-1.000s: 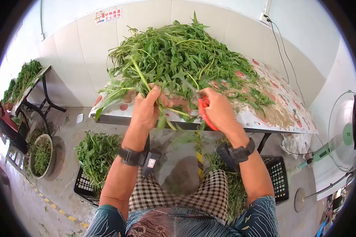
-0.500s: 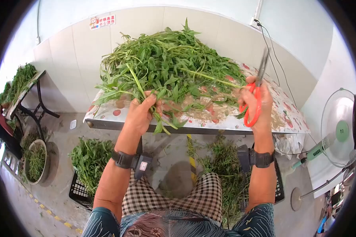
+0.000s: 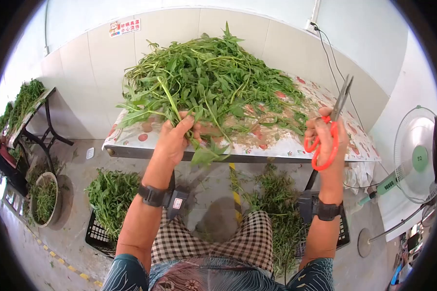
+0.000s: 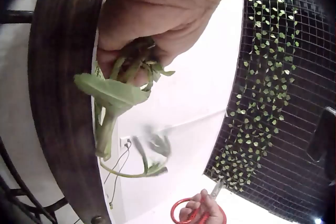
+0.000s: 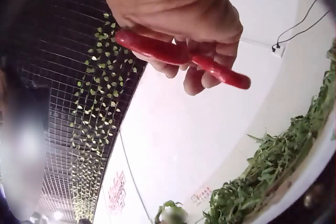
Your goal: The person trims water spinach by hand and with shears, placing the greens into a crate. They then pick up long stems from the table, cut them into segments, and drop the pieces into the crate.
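Note:
In the head view my left hand (image 3: 176, 138) grips a small bunch of leafy green stems (image 3: 168, 96) over the table's front edge. Thick pale stalks stick up past the thumb, while leaves (image 3: 206, 154) hang below the fist. From the left wrist, a broad leaf (image 4: 118, 94) and a blurred sprig (image 4: 152, 150) dangle under the fingers. Out to the right, my right hand (image 3: 332, 138) holds red-handled scissors (image 3: 342, 99), their blades pointing up and away, nearly together. The right wrist view shows the red handle loops (image 5: 152, 47) against the palm, with several fingers curled by them.
A big heap of leafy greens (image 3: 213, 63) covers the back of the patterned table (image 3: 359, 150). Below stand a black crate (image 3: 96, 235) of greens on the left and another crate (image 3: 344, 228) on the right. A fan (image 3: 419, 157) stands at far right, a round tub (image 3: 57, 213) at left.
My right hand has moved right, away from the left hand, with the scissors. A long stem trailing from it half a second ago is gone from its fingers. The left hand keeps its bunch.

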`<state>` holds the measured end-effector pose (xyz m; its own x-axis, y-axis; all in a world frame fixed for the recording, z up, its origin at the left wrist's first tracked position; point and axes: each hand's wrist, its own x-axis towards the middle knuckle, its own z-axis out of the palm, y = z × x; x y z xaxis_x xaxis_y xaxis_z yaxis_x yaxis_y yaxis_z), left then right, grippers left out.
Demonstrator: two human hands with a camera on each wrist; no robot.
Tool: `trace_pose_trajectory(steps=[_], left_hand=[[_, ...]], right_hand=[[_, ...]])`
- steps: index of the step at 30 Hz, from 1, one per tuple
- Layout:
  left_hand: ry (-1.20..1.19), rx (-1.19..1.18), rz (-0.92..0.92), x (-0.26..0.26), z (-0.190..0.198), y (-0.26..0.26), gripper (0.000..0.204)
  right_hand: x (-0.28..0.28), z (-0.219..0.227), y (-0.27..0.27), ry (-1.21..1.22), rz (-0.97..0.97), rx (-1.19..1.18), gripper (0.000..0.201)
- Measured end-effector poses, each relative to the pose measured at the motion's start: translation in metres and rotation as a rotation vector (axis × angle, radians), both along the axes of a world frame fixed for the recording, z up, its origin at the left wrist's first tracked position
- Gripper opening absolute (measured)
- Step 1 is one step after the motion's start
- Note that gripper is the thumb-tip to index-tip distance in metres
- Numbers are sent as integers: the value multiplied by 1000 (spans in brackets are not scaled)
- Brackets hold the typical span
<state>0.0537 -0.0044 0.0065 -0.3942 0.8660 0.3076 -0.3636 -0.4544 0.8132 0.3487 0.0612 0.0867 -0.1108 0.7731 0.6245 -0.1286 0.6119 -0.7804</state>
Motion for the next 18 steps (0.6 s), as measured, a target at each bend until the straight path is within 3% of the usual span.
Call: trace_pose_trajectory(steps=[3, 9, 12, 15, 18], left_hand=[[-6, -5, -6, -1, -1, -2, 11], [-14, -22, -19, -3, -1, 0, 11], [-2, -9, -15, -4, -4, 2, 10], [0, 6, -21, -3, 0, 1, 10], [-41, 21, -22, -4, -2, 2, 15]], right_hand=[[-17, -22, 14, -91, -74, 32, 24], [-76, -21, 6, -374, 227, -138, 25], [-116, -39, 28, -593, 157, 89, 30], [-144, -40, 26, -921, 58, 143, 28], [-156, -43, 26, -1070, -76, 195, 30]])
